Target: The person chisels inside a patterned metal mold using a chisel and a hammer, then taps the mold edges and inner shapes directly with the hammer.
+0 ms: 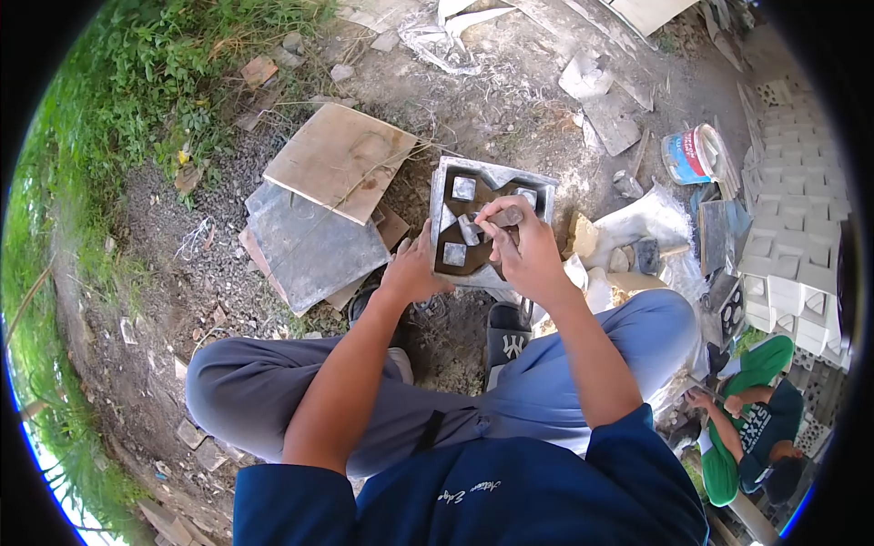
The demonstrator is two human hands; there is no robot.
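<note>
A grey square block mould point(494, 173) with raised square blocks inside stands on the ground before my knees. My left hand point(414, 270) grips its lower left corner, fingers along the left wall and thumb near the bottom edge. Over the mould's inside, my right hand point(526, 255) is closed around a short tool with a brown wooden handle point(504, 217). A small greyish piece point(469, 229) shows by the fingertips; whether it belongs to the tool I cannot tell. Part of the mould's right side is hidden behind my right hand.
Left of the mould lie a wooden board point(341, 159) and a grey slab point(314, 246), stacked. To the right are white sacks point(651, 218) and a paint bucket point(690, 155). Patterned blocks point(792, 200) are stacked far right. Another person point(756, 423) sits at lower right.
</note>
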